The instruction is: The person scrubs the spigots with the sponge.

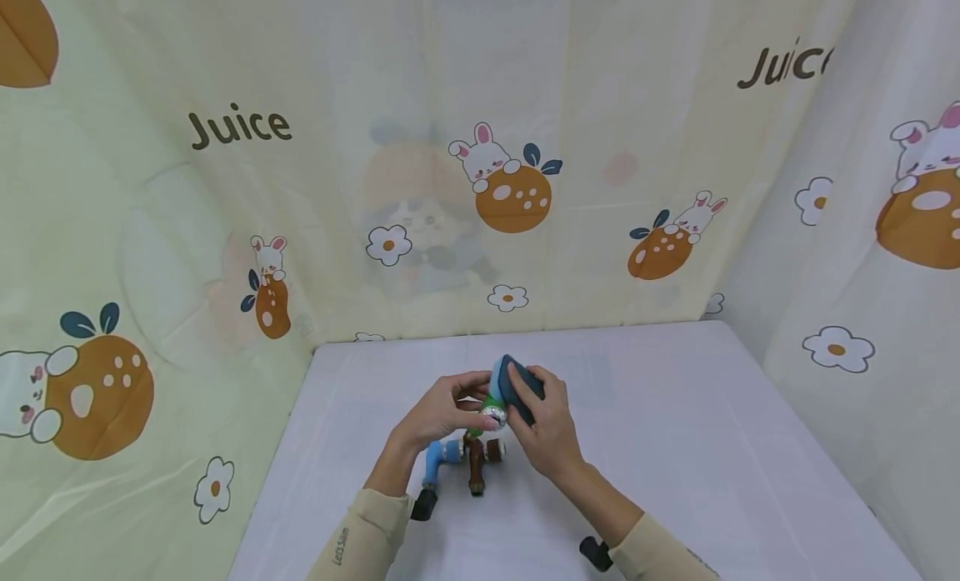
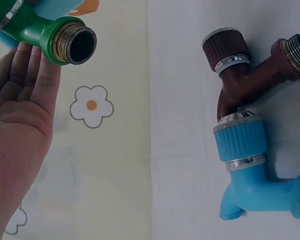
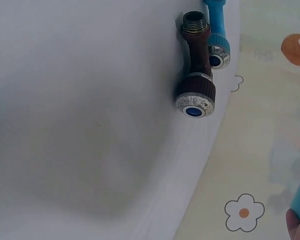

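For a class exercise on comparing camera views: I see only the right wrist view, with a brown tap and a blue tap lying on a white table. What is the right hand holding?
Observer: In the head view the right hand grips a blue pad, held against a green tap.
Operator: Is the other hand on that tap too?
Observer: Yes. The left hand holds the green tap from the opposite side, above the table.
Operator: What does the tap's end look like?
Observer: The left wrist view shows an open mouth ringed with a brass thread.
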`<state>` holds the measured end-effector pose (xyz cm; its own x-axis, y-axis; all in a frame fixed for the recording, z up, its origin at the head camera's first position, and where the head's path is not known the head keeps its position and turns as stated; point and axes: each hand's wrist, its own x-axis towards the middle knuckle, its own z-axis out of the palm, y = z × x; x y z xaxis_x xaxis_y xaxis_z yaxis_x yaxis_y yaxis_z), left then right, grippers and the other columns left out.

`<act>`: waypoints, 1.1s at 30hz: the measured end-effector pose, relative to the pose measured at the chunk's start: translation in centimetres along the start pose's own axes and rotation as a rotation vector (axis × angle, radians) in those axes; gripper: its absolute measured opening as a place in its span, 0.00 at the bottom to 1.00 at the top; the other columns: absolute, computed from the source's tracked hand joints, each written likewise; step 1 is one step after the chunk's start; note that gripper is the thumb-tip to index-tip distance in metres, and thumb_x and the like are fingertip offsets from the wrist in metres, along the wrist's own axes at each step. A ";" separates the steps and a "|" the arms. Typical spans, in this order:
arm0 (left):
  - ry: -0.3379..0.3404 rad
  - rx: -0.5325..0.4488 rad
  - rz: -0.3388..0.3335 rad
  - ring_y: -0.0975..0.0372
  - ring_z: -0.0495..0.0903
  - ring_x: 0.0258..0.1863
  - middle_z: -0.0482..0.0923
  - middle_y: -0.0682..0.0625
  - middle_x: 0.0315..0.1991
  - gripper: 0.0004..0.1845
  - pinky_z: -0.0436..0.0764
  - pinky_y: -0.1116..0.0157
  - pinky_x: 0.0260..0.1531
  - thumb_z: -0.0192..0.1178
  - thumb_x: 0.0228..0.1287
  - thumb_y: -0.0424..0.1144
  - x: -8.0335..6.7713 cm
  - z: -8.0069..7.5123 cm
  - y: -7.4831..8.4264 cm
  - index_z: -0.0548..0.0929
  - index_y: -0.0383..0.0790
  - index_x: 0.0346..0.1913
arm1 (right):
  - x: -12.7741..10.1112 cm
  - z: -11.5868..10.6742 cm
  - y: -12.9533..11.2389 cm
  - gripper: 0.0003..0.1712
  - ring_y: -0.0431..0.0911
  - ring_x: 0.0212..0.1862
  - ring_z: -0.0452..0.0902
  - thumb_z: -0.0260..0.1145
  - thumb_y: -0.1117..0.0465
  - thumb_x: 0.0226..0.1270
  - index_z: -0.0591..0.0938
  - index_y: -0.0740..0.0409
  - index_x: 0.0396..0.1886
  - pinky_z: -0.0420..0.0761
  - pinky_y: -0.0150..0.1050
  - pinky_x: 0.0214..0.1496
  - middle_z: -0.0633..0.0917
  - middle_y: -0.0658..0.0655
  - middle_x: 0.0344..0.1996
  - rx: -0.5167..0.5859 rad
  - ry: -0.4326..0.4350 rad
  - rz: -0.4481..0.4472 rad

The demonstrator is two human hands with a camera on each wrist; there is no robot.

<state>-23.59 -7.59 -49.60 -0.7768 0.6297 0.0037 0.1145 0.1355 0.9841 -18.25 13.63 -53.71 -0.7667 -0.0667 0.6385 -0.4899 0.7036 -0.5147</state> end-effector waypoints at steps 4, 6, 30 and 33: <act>0.004 0.012 -0.004 0.55 0.82 0.60 0.84 0.50 0.59 0.39 0.84 0.57 0.59 0.80 0.56 0.45 0.0 0.2 0.0 0.77 0.49 0.71 | 0.0 0.0 0.2 0.34 0.61 0.64 0.69 0.69 0.59 0.71 0.74 0.52 0.75 0.82 0.62 0.59 0.72 0.66 0.68 -0.003 -0.003 0.033; 0.008 0.019 -0.007 0.55 0.81 0.60 0.83 0.50 0.60 0.39 0.83 0.57 0.59 0.80 0.56 0.45 0.0 0.3 0.0 0.77 0.49 0.71 | 0.1 0.0 0.3 0.34 0.61 0.64 0.69 0.69 0.59 0.71 0.73 0.51 0.76 0.82 0.63 0.59 0.72 0.67 0.68 0.001 -0.013 0.061; 0.011 -0.048 0.034 0.55 0.79 0.61 0.77 0.43 0.66 0.41 0.84 0.61 0.58 0.79 0.57 0.41 -0.1 0.7 -0.1 0.73 0.51 0.73 | 0.1 -0.4 0.7 0.33 0.56 0.65 0.69 0.65 0.58 0.75 0.71 0.51 0.78 0.72 0.58 0.65 0.71 0.63 0.64 0.300 -0.003 0.385; 0.033 -0.123 0.051 0.54 0.79 0.61 0.75 0.37 0.67 0.42 0.85 0.63 0.54 0.77 0.58 0.37 -0.1 0.4 -0.3 0.70 0.48 0.75 | -0.2 -0.3 0.6 0.33 0.54 0.65 0.69 0.65 0.59 0.75 0.71 0.50 0.78 0.73 0.60 0.66 0.72 0.61 0.65 0.340 0.011 0.355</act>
<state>-23.32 -7.36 -49.93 -0.7919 0.6078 0.0581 0.0789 0.0075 0.9969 -18.24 14.31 -53.95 -0.9074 0.1444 0.3946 -0.3079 0.4108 -0.8582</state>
